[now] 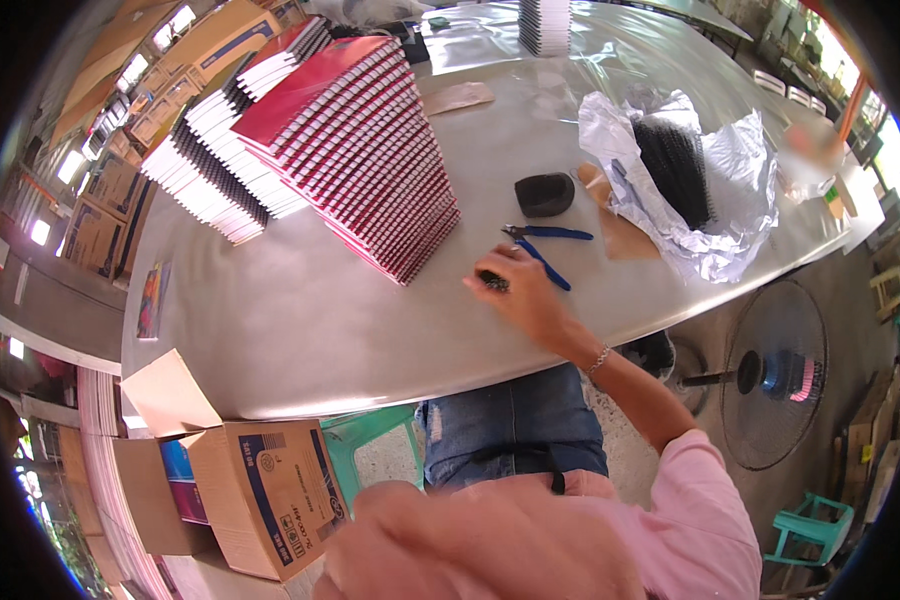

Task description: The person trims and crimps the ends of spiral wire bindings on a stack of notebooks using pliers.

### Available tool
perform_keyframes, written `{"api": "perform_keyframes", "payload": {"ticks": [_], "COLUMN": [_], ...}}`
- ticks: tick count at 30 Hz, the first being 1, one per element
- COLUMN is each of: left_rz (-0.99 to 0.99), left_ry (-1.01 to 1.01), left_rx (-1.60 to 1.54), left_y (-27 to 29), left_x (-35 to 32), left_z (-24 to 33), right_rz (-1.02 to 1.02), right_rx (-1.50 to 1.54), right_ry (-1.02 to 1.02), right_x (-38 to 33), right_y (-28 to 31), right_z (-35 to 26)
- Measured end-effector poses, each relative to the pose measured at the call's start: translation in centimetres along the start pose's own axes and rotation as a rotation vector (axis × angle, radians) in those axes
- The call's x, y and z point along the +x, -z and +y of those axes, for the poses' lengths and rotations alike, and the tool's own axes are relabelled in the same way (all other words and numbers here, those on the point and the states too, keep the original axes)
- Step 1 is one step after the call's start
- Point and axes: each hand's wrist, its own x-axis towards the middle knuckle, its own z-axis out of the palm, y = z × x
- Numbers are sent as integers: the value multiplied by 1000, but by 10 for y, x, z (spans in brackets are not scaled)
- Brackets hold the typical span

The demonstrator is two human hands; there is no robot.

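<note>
My right hand (518,292) reaches out over the table (300,320), fingers pinched on a small black piece (492,281). Blue-handled pliers (545,247) lie just beyond. My left hand (420,540) is a near blur; I can't tell its grip.

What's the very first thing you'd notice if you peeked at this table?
The big leaning stack of red notebooks in the middle of the grey table, with a white-edged stack at its left. Next, the right hand on the table, fingers around a small dark thing, just beside blue-handled pliers. To the right lies crinkled silver wrap holding black spiral coils.
</note>
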Motion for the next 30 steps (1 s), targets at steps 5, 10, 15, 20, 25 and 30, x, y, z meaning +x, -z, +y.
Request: {"api": "perform_keyframes", "payload": {"ticks": [5,10,15,20,25,30], "left_rz": [-94,-24,449,668,326,512], "left_ry": [-346,-381,-355,-264,-279,-320], "left_rx": [-714,-858,-1289,-1852,-1065,-1131], "left_y": [-35,-39,-80,-86,-57,-83], "left_x": [24,24,15,30,38,41], "left_z": [-47,-66,-55,-30,-68,-61], "right_rz": [157,515,761,1011,1012,1130], "right_rx": [853,1341,1684,1407,856,625], "right_ry": [-603,-539,-309,-347,-836,-1334], "right_x": [-14,-76,-164,-235,-288,-337], "right_y": [56,125,193,212,182,160], "right_z": [-3,5,42,100,205,284]}}
